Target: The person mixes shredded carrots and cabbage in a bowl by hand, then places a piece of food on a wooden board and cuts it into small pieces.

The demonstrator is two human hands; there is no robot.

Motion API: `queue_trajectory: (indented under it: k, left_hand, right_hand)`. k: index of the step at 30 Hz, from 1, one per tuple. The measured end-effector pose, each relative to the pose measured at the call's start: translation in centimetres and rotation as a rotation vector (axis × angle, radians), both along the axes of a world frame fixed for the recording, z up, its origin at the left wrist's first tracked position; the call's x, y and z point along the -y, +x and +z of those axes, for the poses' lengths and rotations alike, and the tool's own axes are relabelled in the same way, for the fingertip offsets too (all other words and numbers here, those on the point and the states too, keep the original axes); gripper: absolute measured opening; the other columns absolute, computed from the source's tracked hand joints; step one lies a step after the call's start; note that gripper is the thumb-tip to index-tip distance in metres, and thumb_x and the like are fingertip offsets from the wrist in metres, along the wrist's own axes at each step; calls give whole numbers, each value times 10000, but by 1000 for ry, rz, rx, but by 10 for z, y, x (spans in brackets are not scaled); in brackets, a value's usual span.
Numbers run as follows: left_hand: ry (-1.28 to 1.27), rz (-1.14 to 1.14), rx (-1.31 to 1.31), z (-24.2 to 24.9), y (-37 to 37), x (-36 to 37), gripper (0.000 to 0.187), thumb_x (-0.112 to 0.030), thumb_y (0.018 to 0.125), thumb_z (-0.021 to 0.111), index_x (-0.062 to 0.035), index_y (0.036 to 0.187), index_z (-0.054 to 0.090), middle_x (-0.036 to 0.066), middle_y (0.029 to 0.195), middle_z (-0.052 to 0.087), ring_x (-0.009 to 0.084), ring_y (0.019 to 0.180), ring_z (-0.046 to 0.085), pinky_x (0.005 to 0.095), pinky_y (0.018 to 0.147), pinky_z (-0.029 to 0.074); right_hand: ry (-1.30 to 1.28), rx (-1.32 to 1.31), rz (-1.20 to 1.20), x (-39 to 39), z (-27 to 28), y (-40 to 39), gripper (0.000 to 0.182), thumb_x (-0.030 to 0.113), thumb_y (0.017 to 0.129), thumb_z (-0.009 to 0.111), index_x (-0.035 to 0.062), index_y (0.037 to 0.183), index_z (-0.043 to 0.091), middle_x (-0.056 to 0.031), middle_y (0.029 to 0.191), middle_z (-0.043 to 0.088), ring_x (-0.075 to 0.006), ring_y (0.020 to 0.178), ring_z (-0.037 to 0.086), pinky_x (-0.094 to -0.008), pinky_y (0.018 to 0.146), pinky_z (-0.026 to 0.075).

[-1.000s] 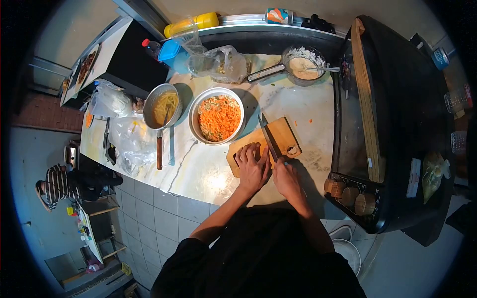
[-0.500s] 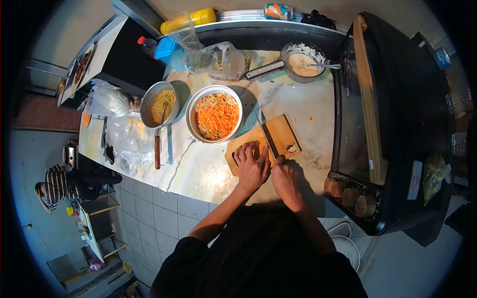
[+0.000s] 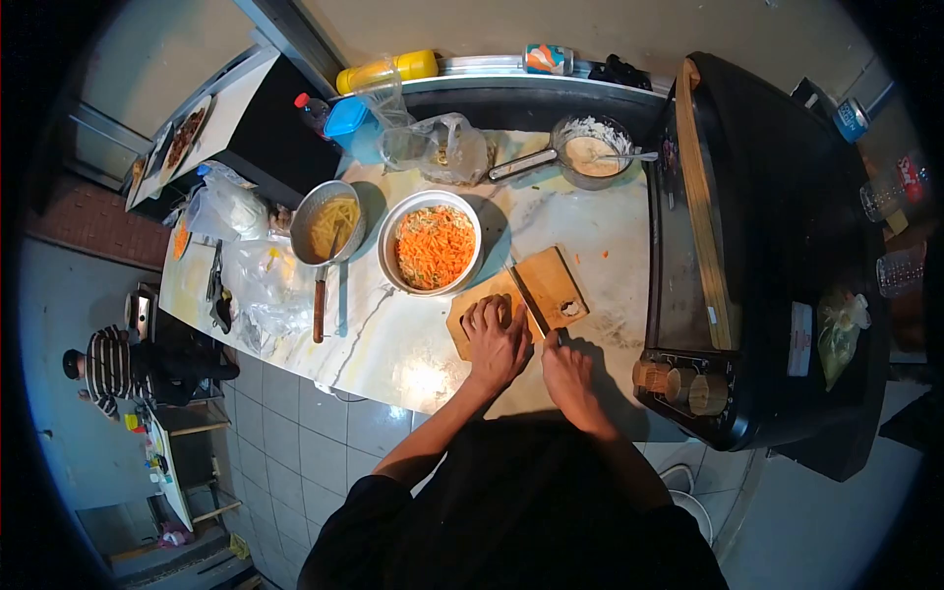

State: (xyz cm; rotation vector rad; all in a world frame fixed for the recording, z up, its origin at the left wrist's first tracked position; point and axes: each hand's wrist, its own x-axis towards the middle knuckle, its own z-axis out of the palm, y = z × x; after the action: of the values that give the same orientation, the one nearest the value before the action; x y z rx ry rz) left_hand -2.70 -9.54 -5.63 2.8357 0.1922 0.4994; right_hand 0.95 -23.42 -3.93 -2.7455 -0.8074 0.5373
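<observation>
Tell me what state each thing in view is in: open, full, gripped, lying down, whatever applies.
Knife: gripped by the right hand, over the board.
Cutting board: lying flat.
Left hand: fingers bent, over the board.
White bowl: uncovered, holding orange shreds.
Wooden-handled saucepan: uncovered, holding yellow strips.
Dark-handled pan: uncovered, holding pale mixture.
Yellow bottle: on its side.
Blue-lidded container: lid on.

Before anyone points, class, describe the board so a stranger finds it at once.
Find the pale counter, then look near its front edge. There, under the left hand and the knife, lies the board: flat, straight-edged and tan, unlike the round white bowl beside it.
</observation>
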Motion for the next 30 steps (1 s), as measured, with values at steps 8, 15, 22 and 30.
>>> queue_trajectory:
  k: [8,15,22,30]
  left_hand:
    - [-2,5,3,4,0,0,429,-213,802,606,-88,1212,597,190,1210,481,371,1193,392,526,1001,264]
    - [13,5,12,2,1,0,419,-212,804,608,-96,1208,598,180,1216,483,363,1189,396,525,1003,266]
    - [-16,10,10,2,0,-2,453,-203,800,613,-114,1243,582,181,1225,482,361,1189,398,527,1011,263]
    - [-129,10,35,0,1,-2,417,-188,800,622,-101,1208,618,174,1235,480,369,1195,387,521,1007,259]
  right_hand:
    - [-1,102,60,7,0,2,129,80,892,474,11,995,513,-192,763,681,-321,740,692,-429,635,534]
    - [56,116,38,-2,-8,9,143,85,884,482,0,995,511,-210,772,680,-335,760,693,-441,639,537]
    - [34,59,37,25,2,-5,190,72,892,470,-9,1061,497,-206,790,675,-363,775,677,-484,652,502]
    - [126,-118,-90,28,-6,-2,354,203,918,492,-5,1204,475,-245,822,636,-447,807,610,-562,737,444]
